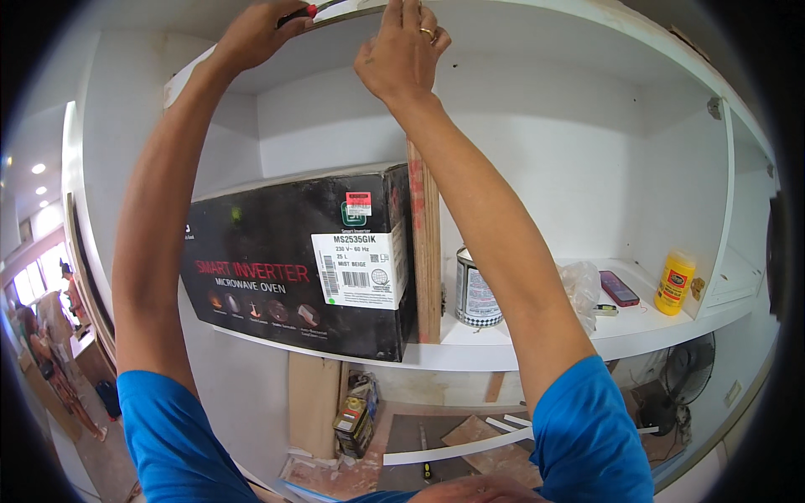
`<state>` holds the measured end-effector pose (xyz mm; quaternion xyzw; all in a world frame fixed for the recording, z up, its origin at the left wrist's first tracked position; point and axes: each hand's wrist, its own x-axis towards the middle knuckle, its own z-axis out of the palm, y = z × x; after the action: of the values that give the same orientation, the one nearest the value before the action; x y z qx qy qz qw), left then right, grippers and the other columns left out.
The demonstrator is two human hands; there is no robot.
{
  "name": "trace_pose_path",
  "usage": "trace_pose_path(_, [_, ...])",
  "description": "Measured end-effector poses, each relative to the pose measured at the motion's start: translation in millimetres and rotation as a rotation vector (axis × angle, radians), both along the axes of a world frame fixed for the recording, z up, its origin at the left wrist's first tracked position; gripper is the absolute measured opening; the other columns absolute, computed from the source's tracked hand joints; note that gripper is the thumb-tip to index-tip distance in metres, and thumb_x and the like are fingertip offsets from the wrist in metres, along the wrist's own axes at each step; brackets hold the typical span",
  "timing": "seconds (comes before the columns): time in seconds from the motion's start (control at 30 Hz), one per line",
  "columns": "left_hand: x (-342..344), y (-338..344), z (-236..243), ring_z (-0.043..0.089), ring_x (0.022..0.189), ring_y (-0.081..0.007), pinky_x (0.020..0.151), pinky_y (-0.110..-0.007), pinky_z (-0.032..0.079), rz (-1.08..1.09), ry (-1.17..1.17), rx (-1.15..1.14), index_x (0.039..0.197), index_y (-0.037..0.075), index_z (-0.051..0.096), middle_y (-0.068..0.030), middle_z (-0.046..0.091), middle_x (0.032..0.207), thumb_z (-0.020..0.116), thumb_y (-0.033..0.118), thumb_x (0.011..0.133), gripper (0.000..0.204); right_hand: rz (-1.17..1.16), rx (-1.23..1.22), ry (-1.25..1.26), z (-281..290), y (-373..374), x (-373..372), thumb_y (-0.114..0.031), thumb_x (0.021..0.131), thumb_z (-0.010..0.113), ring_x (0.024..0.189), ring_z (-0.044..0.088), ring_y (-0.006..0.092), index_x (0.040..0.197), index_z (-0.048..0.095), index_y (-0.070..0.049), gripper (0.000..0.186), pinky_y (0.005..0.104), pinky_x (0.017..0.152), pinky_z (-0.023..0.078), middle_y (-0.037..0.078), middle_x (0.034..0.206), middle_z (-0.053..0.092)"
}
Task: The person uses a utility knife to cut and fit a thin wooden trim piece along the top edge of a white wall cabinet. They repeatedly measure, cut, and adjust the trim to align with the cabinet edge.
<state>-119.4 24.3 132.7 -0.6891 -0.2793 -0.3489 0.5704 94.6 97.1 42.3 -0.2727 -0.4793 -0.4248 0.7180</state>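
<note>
- Reaching up in the head view, the person has both arms raised to the top front edge (348,15) of a white cabinet (537,142), the bare forearms coming out of blue sleeves (172,432)
- The left hand (262,35) is closed around a tool with a red and black handle (295,15), held right at that edge near the upper rim of the view
- The right hand (404,54), a ring (428,33) on one finger, is up at the same edge, apart from the left; its fingertips run out of view, so whether they grip anything cannot be told
- Below the hands, on the cabinet's shelf (457,337), a large black carton (272,251) with a white label fills the left side, next to a wooden upright (428,251)
- To the right of the upright stands a round tin (478,292), partly behind the right forearm; beyond the arm are a clear plastic bag (580,283), a phone (619,287) lying flat and a yellow bottle (674,282) standing upright
- Under the shelf, a dark metal can (354,427), pale strips (457,451), a screwdriver (427,469) and a black fan (689,369) show
- Far left, other people (46,352) are small and unclear
</note>
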Motion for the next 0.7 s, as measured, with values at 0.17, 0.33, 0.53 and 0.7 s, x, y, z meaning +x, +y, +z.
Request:
trace_pose_path(0.17, [11, -12, -21, 0.058, 0.062, -0.0148, 0.061, -0.033, 0.048, -0.072, -0.389, -0.205, 0.130, 0.008, 0.069, -0.0101, 0.064, 0.078, 0.064, 0.039, 0.102, 0.042, -0.182, -0.371, -0.437, -4, -6, 1, -0.021, 0.087, 0.061, 0.136, 0.049, 0.0308, 0.127, 0.071, -0.010, 0.043, 0.0537, 0.113, 0.029, 0.012, 0.149, 0.055])
trace_pose_path(0.33, [30, -7, -15, 0.065, 0.081, -0.0293, 0.076, -0.040, 0.051, -0.100, -0.153, -0.182, 0.125, 0.006, 0.070, -0.0160, 0.069, 0.095, 0.062, 0.034, 0.101, 0.038, 0.191, 0.079, -0.327, -9, 7, 13, -0.021, 0.084, 0.061, 0.127, 0.058, 0.0262, 0.111, 0.076, -0.008, 0.033, 0.0543, 0.114, 0.026, 0.010, 0.112, 0.075])
trace_pose_path(0.53, [65, -15, -2, 0.066, 0.111, -0.0412, 0.097, -0.047, 0.051, 0.047, -0.030, -0.165, 0.120, 0.002, 0.070, -0.0200, 0.071, 0.121, 0.060, 0.028, 0.099, 0.036, 0.131, 0.009, -0.429, -14, -6, 10, -0.005, 0.079, 0.060, 0.142, 0.043, 0.0366, 0.155, 0.035, 0.005, 0.081, 0.0485, 0.111, 0.035, 0.023, 0.164, 0.031])
trace_pose_path(0.7, [68, -11, 12, 0.066, 0.109, -0.0419, 0.095, -0.048, 0.051, 0.089, 0.095, -0.160, 0.121, 0.002, 0.070, -0.0196, 0.071, 0.121, 0.059, 0.029, 0.099, 0.036, 0.105, -0.099, -0.344, -12, -10, 7, -0.004, 0.079, 0.061, 0.144, 0.042, 0.0355, 0.155, 0.034, 0.008, 0.081, 0.0474, 0.109, 0.036, 0.024, 0.165, 0.029])
